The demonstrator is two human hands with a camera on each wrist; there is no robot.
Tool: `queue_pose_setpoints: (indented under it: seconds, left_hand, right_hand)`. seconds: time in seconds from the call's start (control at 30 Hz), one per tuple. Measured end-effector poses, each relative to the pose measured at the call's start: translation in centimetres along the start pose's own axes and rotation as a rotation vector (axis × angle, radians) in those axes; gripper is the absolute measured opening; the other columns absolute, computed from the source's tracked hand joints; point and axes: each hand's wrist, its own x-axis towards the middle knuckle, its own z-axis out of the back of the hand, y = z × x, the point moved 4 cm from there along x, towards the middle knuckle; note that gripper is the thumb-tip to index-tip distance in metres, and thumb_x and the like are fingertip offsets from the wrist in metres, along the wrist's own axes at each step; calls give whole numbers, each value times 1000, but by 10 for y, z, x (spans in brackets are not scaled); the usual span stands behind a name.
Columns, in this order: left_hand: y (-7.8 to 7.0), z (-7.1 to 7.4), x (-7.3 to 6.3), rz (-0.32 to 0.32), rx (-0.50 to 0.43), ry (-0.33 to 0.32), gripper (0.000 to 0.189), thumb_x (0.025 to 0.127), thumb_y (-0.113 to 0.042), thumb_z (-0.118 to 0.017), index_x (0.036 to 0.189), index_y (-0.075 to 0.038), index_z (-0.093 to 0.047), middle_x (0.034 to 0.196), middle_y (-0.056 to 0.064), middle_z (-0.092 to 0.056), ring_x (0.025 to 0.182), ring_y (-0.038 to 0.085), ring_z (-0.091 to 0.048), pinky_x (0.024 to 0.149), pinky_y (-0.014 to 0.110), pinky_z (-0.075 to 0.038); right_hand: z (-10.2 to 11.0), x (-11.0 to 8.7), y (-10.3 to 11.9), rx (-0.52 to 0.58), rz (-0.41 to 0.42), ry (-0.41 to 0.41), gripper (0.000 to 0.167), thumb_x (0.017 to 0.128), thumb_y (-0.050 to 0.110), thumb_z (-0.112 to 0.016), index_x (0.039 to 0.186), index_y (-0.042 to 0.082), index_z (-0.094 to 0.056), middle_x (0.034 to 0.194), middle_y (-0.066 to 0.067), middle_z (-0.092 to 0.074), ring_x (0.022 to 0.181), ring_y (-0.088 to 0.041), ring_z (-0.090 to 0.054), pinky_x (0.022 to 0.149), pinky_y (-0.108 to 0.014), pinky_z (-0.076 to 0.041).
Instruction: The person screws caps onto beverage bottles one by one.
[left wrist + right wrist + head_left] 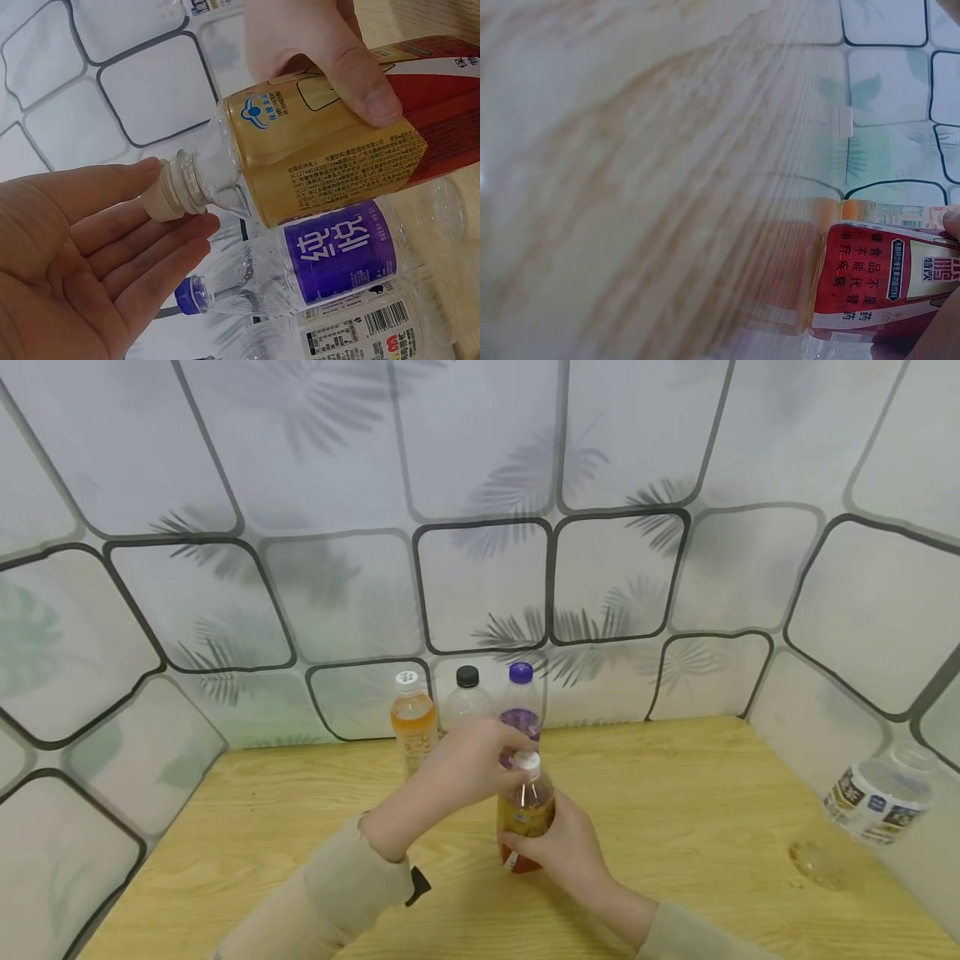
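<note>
A drink bottle [531,817] with a gold and red label stands on the table in front of me. My right hand [573,853] grips its body from the right, thumb across the label in the left wrist view. At the top, my left hand [474,753] pinches the white cap [166,196] between thumb and index finger, the other fingers stretched out beneath. The cap sits at the bottle's neck. In the right wrist view the red side of the label [870,277] shows, with part of the right hand at the frame's edge.
Behind the held bottle stand a purple-labelled bottle [521,720], a clear black-capped bottle [467,700] and a white-capped bottle of orange drink [414,727]. An uncapped clear bottle [873,806] is at the right table edge. Patterned panels [480,585] enclose the table [660,785].
</note>
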Motion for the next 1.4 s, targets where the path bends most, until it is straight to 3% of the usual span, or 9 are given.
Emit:
queue_pose_setpoints:
  seconds: [0.13,0.33,0.47,0.73,0.93,1.03,1.13,1.27,1.4]
  left_hand:
    - [-2,0,-3,-7,15,-48,26,90,-23,-84,112,-9,-80,80,-1,-74,60,6,-50,53,19,-40]
    - [-3,-1,-8,130,149,-200,55,84,-57,-86,62,-20,-52,54,-12,-31,50,4,-29,46,23,-23]
    - [-1,-4,-10,164,204,-243,61,82,-61,-85,55,-23,-46,51,-14,-35,49,4,-32,44,22,-24]
    - [11,-10,-6,73,-78,-128,13,90,-25,-86,98,-15,-84,87,-4,-81,70,2,-64,60,19,-51]
    - [16,-14,-6,62,-305,8,32,93,-8,-76,125,-5,-78,113,10,-82,90,12,-75,71,19,-57]
    - [13,-14,-8,90,-275,8,45,94,-16,-79,136,-3,-71,125,14,-78,100,20,-76,73,21,-57]
    - [10,-13,-9,126,-189,-61,52,92,-31,-84,135,-5,-72,123,12,-79,77,15,-70,60,22,-51]
    - [6,-12,-10,124,19,-217,38,88,-50,-85,97,-13,-82,79,-3,-77,52,4,-46,46,21,-36]
    - [4,-12,-9,104,188,-278,45,86,-57,-84,64,-23,-65,54,-12,-56,48,3,-43,43,21,-33]
  right_hand:
    - [0,0,1,10,-3,6,64,75,23,-99,128,6,-66,116,-8,-77,105,-24,-74,92,-45,-62]
    - [0,-1,0,-2,2,5,65,75,22,-99,129,6,-65,118,-9,-77,108,-26,-74,95,-48,-61]
    - [0,-2,0,16,-1,12,66,75,20,-98,131,6,-65,119,-9,-77,108,-26,-74,95,-48,-61]
    - [0,-2,0,25,-12,12,67,75,23,-98,131,6,-65,118,-8,-77,107,-24,-73,94,-45,-61]
    - [0,-2,-1,38,-7,18,68,77,23,-97,134,6,-64,121,-9,-76,109,-26,-73,95,-47,-61]
    - [0,-3,0,32,-5,21,69,77,22,-97,135,5,-64,122,-10,-76,110,-27,-73,95,-47,-62]
    - [1,-3,1,18,-2,19,70,77,22,-97,136,6,-63,122,-10,-76,110,-28,-74,94,-47,-62]
    - [1,-3,2,7,0,13,68,77,22,-97,134,6,-64,121,-10,-76,110,-28,-74,94,-48,-62]
    - [1,-3,2,15,-6,11,68,77,22,-97,134,6,-64,121,-9,-76,110,-28,-74,95,-48,-62]
